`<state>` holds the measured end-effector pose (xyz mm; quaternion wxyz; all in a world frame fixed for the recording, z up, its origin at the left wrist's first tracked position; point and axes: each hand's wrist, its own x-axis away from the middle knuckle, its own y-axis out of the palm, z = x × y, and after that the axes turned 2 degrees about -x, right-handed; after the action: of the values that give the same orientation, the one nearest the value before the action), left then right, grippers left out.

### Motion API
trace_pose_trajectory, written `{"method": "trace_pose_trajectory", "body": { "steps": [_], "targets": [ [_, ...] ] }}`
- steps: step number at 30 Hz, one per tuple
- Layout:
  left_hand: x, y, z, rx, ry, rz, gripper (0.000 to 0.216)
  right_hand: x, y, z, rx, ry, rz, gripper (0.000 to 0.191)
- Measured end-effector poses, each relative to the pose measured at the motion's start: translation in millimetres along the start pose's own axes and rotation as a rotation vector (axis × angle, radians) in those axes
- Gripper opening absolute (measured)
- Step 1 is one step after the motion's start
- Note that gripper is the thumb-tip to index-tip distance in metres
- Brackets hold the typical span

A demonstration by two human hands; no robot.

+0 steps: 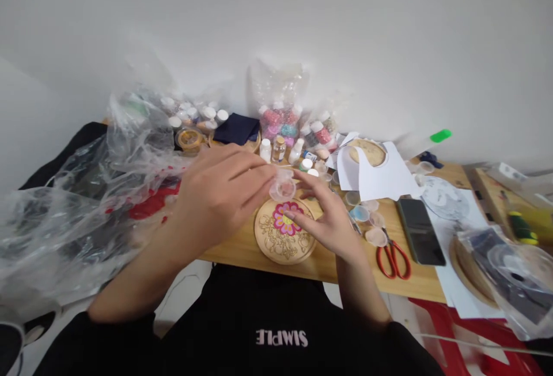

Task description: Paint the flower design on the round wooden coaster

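My left hand [220, 194] has its fingers closed at the edge of a small clear plastic cup [283, 190], tilted, with a pinkish tint inside. Just right of the cup is my right hand [330, 220], its thumb and fingers apart and nothing seen between them. Below both hands a round wooden disc [283, 247] lies flat on the table. A pink, purple and yellow flower [287, 218] fills its upper part, and brown line drawing covers the rest. My left fingertips are partly blurred.
Small cups [375, 236], red-handled scissors [393, 261] and a phone [420, 232] lie to the right. Small bottles [279, 148] and a bag of coloured jars [279, 117] stand at the back. Crumpled clear plastic [86, 209] covers the left. The wooden table's [322, 269] front edge is near my body.
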<state>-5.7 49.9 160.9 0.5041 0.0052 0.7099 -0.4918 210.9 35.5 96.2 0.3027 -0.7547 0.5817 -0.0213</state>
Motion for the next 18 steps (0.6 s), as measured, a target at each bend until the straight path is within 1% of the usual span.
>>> {"method": "trace_pose_trajectory", "body": {
  "steps": [2, 4, 7, 9, 11, 13, 14, 16, 18],
  "targets": [
    [6, -7, 5, 0.027, 0.016, -0.009, 0.008, -3, 4, -3, -0.051, -0.081, -0.016, 0.058],
    [12, -10, 8, 0.062, 0.024, -0.019, 0.011, -3, 7, -4, -0.081, -0.136, -0.012, 0.049],
    [20, -11, 8, 0.116, 0.007, -0.036, 0.011, 0, 10, -3, -0.068, -0.164, 0.013, 0.039],
    [24, -11, 6, 0.163, -0.023, -0.046, 0.015, 2, 11, -3, -0.058, -0.168, 0.028, 0.040],
    [31, -12, 4, 0.211, -0.083, -0.043, 0.025, 3, 12, -3, -0.055, -0.174, 0.037, 0.043],
    [43, -13, 1, 0.239, -0.197, -0.063, 0.032, 5, 14, -2, -0.046, -0.177, 0.050, 0.045],
    [52, -13, -2, 0.247, -0.276, -0.093, 0.033, 7, 14, -1, -0.040, -0.172, 0.057, 0.046],
    [74, -10, -7, 0.238, -0.483, -0.167, 0.030, 11, 16, 3, -0.038, -0.150, 0.072, 0.047],
    [99, -4, -10, 0.247, -0.665, -0.290, 0.033, 16, 17, 9, -0.041, -0.108, 0.093, 0.047]
  ]
}}
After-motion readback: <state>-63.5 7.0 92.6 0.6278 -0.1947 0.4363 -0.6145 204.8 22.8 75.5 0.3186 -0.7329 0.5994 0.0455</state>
